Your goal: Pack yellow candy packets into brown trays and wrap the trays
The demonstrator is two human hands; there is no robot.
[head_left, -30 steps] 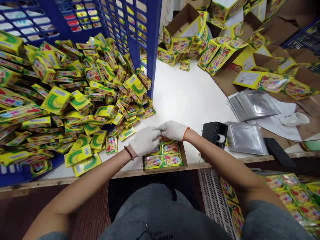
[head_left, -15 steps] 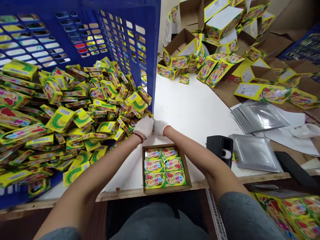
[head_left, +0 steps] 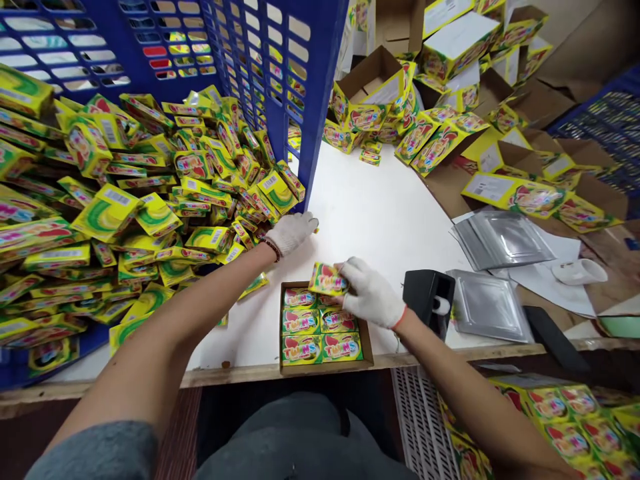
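Note:
My right hand (head_left: 373, 293), in a white glove, pinches a small yellow-green candy box (head_left: 326, 279) marked "TWINS". It is tilted above the far end of an open brown carton (head_left: 367, 343). Similar small boxes (head_left: 301, 349) lie in rows inside, labels up; the held box and my hand partly hide the far row. My gloved left hand (head_left: 293, 232) is by the front corner of the blue crate (head_left: 300, 160), its fingers bent downward. A bit of yellow shows at its fingertips; what lies under them is hidden.
Loose candy boxes (head_left: 107, 212) fill the blue crate at left. Printed cartons (head_left: 453, 47) are heaped at the back right. Clear plastic trays (head_left: 493, 307), a black tape dispenser (head_left: 425, 297) and a white tape core (head_left: 583, 271) lie to the right on the white table (head_left: 365, 200).
My hands were together at the crate's corner. The right one has moved right and toward me with a candy box, over the carton. The left stays near the corner.

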